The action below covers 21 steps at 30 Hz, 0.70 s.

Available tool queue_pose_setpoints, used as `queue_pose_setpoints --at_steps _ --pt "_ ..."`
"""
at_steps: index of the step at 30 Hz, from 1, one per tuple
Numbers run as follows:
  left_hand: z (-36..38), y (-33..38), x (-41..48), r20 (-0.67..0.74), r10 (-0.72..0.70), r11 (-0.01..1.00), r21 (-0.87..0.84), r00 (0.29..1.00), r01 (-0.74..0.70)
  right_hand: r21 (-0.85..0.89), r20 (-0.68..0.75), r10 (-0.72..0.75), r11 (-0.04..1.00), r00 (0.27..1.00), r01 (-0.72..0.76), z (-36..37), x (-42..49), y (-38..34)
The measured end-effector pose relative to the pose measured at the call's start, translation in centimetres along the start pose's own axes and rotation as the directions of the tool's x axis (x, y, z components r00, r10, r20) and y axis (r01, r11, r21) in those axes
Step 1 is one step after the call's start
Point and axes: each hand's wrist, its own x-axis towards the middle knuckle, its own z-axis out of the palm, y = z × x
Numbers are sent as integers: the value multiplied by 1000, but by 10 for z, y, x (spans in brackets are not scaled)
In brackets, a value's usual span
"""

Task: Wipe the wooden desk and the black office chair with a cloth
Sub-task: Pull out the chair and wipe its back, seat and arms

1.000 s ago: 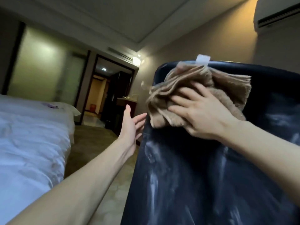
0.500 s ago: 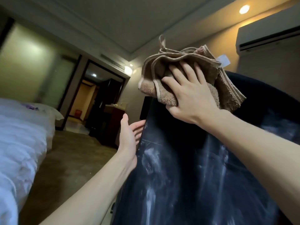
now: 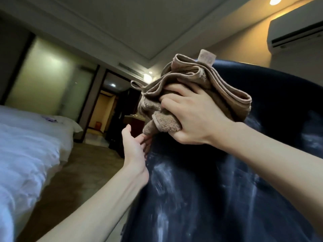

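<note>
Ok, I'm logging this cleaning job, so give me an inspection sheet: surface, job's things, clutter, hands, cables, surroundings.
Surface: back of the black office chair, whitish streaks down it.
Job's things: bunched brown terry cloth against the chair's upper left edge.
Clutter: small purple thing on the white bed.
Hands: right hand grips the cloth; left hand open at the chair's left edge.
Cables: nothing seen.
Surroundings: white wall air conditioner, upper right.
</note>
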Motion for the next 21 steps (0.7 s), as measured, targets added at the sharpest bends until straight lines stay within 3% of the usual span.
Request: queue_pose_setpoints --at_steps 8,12,21 --pt "7 -1 4 -48 28 991 129 998 -22 89 -131 17 996 991 -5 11 -3 5" --pt "10 -10 7 -35 30 996 85 999 -27 98 -121 6 995 993 6 8 0 4" --pt "-13 -7 -6 135 32 998 46 990 -39 142 -258 136 985 957 -102 20 -6 -14"
